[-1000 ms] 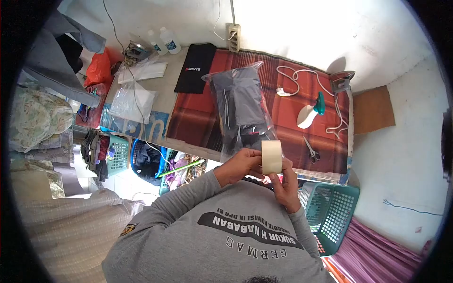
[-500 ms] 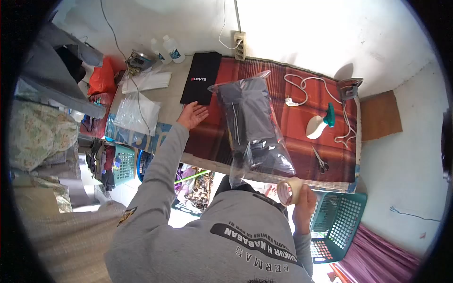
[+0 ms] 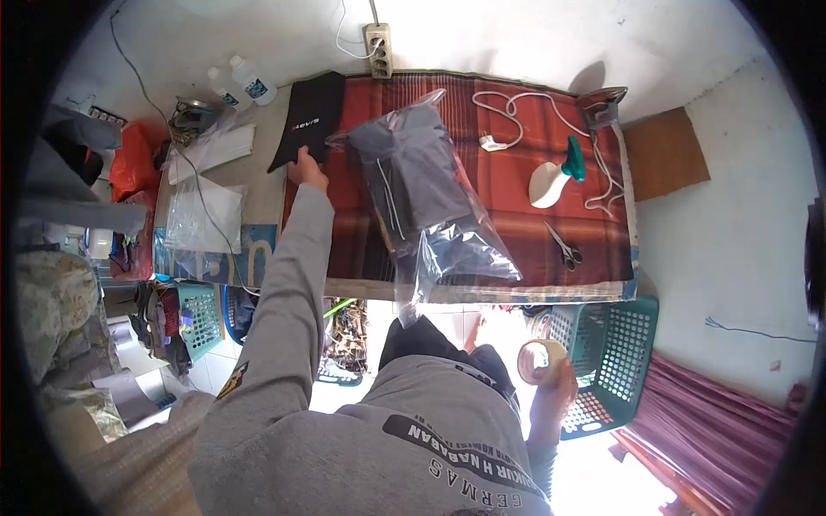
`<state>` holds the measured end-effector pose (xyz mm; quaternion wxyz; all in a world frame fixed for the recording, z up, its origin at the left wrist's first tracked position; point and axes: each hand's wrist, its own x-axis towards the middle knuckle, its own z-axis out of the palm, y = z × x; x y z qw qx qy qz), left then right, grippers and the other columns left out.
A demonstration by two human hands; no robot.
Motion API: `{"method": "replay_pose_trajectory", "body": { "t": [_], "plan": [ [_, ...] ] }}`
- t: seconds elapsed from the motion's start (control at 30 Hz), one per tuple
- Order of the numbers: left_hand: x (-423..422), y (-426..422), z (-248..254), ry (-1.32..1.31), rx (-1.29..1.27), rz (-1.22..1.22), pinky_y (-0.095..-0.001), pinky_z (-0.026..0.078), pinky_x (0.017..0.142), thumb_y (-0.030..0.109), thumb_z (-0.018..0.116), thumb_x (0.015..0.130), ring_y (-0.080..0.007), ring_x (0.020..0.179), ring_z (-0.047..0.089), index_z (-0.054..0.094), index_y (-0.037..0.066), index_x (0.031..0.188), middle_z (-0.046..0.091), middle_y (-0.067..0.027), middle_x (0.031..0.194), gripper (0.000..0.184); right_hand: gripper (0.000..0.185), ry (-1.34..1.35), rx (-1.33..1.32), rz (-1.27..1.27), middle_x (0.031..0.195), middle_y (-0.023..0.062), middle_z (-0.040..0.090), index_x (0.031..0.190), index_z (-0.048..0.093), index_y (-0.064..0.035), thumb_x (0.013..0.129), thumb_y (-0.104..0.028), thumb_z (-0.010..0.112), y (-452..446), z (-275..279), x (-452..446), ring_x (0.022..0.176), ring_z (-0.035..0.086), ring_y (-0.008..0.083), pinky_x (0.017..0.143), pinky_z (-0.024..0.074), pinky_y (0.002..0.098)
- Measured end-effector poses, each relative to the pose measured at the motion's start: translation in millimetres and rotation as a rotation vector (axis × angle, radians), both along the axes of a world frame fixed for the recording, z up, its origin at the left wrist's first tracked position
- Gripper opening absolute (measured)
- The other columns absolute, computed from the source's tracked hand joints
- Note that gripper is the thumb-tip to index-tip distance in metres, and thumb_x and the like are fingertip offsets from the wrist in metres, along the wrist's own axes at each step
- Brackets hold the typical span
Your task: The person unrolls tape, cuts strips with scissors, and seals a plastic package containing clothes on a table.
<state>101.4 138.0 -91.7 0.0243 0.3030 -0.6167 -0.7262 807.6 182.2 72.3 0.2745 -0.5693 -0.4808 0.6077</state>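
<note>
My left hand (image 3: pixel 308 170) is closed on the near edge of a folded black garment (image 3: pixel 303 116) with a small white and red print, at the back left of the table. My fingers partly cover that edge. A roll of clear tape (image 3: pixel 542 363) is in my right hand (image 3: pixel 561 389), held low in front of the table beside my body. Between the hands lies a clear plastic bag (image 3: pixel 460 249) with folded dark grey clothing (image 3: pixel 422 172) inside. Its loose near end hangs over the table's front edge.
On the red plaid cloth (image 3: pixel 508 189) are scissors (image 3: pixel 564 248), a spray bottle (image 3: pixel 551 182) and an iron (image 3: pixel 601 110) with its cord. Plastic bags (image 3: pixel 202 215) and white bottles (image 3: pixel 254 82) stand left. A green basket (image 3: pixel 626 361) sits below right.
My left hand has gone from lying open by the black garment to gripping its near edge, and the garment has tilted slightly. The tape roll stays in my right hand. The view has shifted.
</note>
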Motion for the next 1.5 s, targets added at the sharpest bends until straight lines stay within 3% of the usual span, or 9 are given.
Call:
{"method": "replay_pose_trajectory", "body": {
  "t": [0.1,0.17,0.3,0.47,0.73,0.93,1.17,1.33,1.5],
  "plan": [
    [50,-44,52,0.399,0.235,-0.165,-0.0386,0.063,0.074,0.013,0.074,0.089,-0.0262,0.096,0.075,0.067,-0.001,0.129,0.073,-0.0118,0.12,0.043,0.037,0.17,-0.077,-0.189,0.099,0.0113,0.072,0.121,0.069,0.0004,0.112,-0.033,0.055,-2,3,11,0.085,0.066,0.0174,0.085,0.0521,0.0339],
    [84,-80,89,0.431,0.314,-0.155,-0.0385,0.063,0.075,0.013,0.074,0.089,-0.0253,0.095,0.075,0.067,0.0,0.127,0.073,-0.0113,0.118,0.04,0.04,0.499,-0.145,-0.067,0.113,0.0112,0.071,0.136,0.062,0.0021,0.109,-0.027,0.061,7,2,25,0.099,0.067,0.0186,0.094,0.0523,0.0347],
    [189,-166,150,0.448,0.482,-0.184,-0.0384,0.065,0.079,0.014,0.074,0.09,-0.0263,0.094,0.077,0.07,0.003,0.116,0.076,-0.0114,0.112,0.028,0.062,0.554,-0.209,0.317,0.128,0.0113,0.069,0.156,0.045,0.0044,0.104,-0.018,0.068,32,-8,73,0.119,0.064,0.0211,0.106,0.0482,0.0352],
    [389,-253,175,0.457,0.478,-0.05,-0.0389,0.065,0.085,0.022,0.072,0.091,-0.0256,0.094,0.078,0.071,0.005,0.111,0.077,-0.01,0.107,0.026,0.046,0.548,-0.196,0.581,0.123,0.0052,0.073,0.151,0.054,0.0033,0.11,-0.016,0.061,63,2,142,0.102,0.068,0.0114,0.09,0.0525,0.0292],
    [640,-306,47,0.131,0.301,0.335,-0.0372,0.061,0.078,0.023,0.069,0.092,-0.0238,0.089,0.075,0.073,0.006,0.107,0.076,-0.0082,0.101,0.023,0.036,0.454,0.017,0.866,0.113,0.0069,0.074,0.131,0.071,0.0053,0.11,-0.023,0.064,84,28,194,0.1,0.065,0.0108,0.09,0.0513,0.0294],
    [830,-397,-138,0.051,-0.06,0.313,-0.0396,0.054,0.08,0.019,0.072,0.085,-0.0203,0.089,0.064,0.073,0.001,0.097,0.069,-0.0043,0.095,0.021,0.033,0.429,-0.027,1.083,0.106,0.0031,0.076,0.128,0.073,0.004,0.111,-0.024,0.065,46,30,200,0.095,0.065,0.0082,0.084,0.0526,0.0276],
    [1031,-460,-125,-0.299,0.315,0.427,-0.0451,0.057,0.077,0.014,0.071,0.081,-0.027,0.09,0.069,0.072,0.0,0.104,0.071,-0.0114,0.098,0.027,0.051,0.578,-0.413,1.596,0.133,0.0115,0.072,0.154,0.052,0.0053,0.106,-0.009,0.066,-51,27,212,0.12,0.069,0.0186,0.107,0.0533,0.0349],
    [1145,-539,-121,-0.476,0.272,0.438,-0.0464,0.064,0.069,0.012,0.072,0.079,-0.0293,0.082,0.075,0.071,-0.001,0.106,0.073,-0.0153,0.096,0.03,0.043,0.356,-0.335,1.847,0.123,0.0097,0.076,0.144,0.063,0.0048,0.104,-0.011,0.068,-121,-54,223,0.11,0.071,0.0168,0.101,0.0547,0.0339],
    [1186,-644,-94,-0.219,0.367,0.591,-0.0457,0.069,0.071,0.009,0.072,0.084,-0.0294,0.08,0.077,0.071,0.0,0.097,0.072,-0.0133,0.09,0.016,0.036,0.078,-0.013,1.732,0.1,0.007,0.077,0.116,0.077,0.0025,0.102,-0.03,0.073,-156,-176,243,0.089,0.068,0.0139,0.081,0.0548,0.0349]
  ]
}}
